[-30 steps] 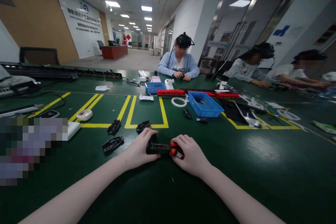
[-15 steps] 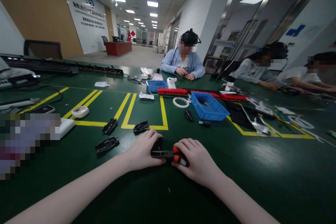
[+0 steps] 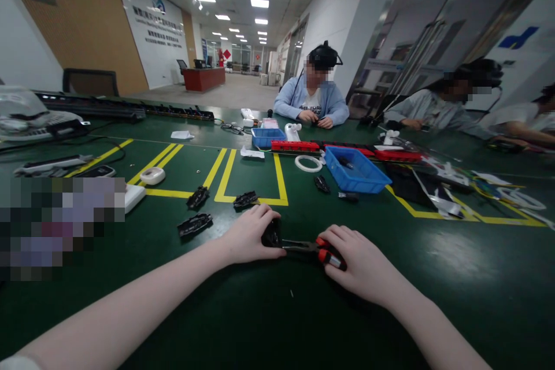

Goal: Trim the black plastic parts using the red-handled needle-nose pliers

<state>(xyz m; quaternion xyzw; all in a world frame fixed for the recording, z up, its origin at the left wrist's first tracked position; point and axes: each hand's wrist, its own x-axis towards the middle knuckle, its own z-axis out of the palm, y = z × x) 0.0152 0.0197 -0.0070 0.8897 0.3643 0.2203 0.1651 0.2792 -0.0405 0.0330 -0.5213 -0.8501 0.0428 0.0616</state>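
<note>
clock directions read from the pliers, twelve straight ahead.

item: pliers [image 3: 301,246], red-and-black handles, metal nose pointing to nine; held just above or on the surface [image 3: 260,318], which of the two cannot be told.

item: black part [image 3: 272,234], at nine, at the end of the nose; the tips appear to meet it, though whether they grip it cannot be told.

left hand [image 3: 249,238]: narrow, thumb and fingers pinched about the black part, partly covering it.

right hand [image 3: 358,266]: curled round the handles, palm down, at three.

loose black pieces, lying apart from one another: one [image 3: 245,200] at ten, just beyond the left hand; a second [image 3: 198,198] farther out at ten; a third [image 3: 195,224] at nine; a fourth [image 3: 322,184] between twelve and one; a dark piece [image 3: 348,197] between one and two.

large blue tray [image 3: 364,185]: at one, a dark object within.

white ring [image 3: 309,171]: at twelve, flat, near the large tray.

red strip [image 3: 295,146]: at twelve, beyond the ring.

small blue tray [image 3: 269,141]: between eleven and twelve.

pale roll [image 3: 152,176]: at ten, well apart.

thin pale sliver [image 3: 292,293]: at six.

seated person [image 3: 312,105], light blue top: at twelve, far side.
</note>
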